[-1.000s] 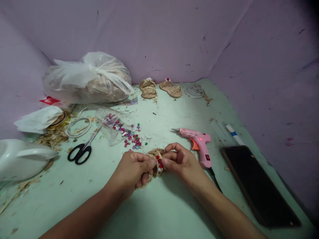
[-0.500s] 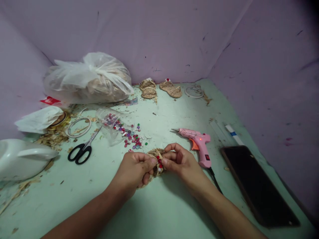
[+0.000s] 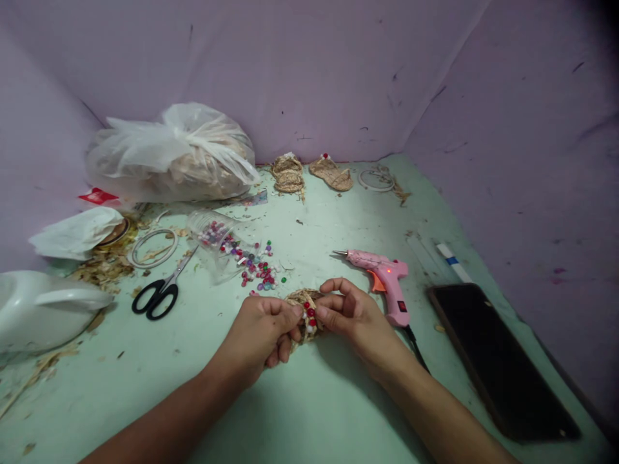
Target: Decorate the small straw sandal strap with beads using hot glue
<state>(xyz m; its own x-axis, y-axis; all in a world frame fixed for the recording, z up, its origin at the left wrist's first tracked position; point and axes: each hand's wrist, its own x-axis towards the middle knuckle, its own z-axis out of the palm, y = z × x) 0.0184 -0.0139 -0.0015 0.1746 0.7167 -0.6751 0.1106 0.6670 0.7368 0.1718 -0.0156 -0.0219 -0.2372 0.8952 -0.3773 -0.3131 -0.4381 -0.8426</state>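
Note:
Between my hands is a small woven straw sandal, partly hidden by my fingers. Red and white beads sit in a short row on its strap. My left hand is closed on the sandal's left side, thumb beside the beads. From the right, my right hand pinches the strap by the beads with thumb and index finger, its other fingers curled. A pink glue gun with a lit orange light lies just right of my right hand, nozzle pointing left.
Loose coloured beads spill from a clear plastic cup. Black-handled scissors, tape rolls and a white jug are at left. A phone lies at right. Small straw sandals and a stuffed plastic bag stand at the back.
Almost nothing differs. The sandal is tilted slightly between my fingers, and both hands stay in nearly the same place.

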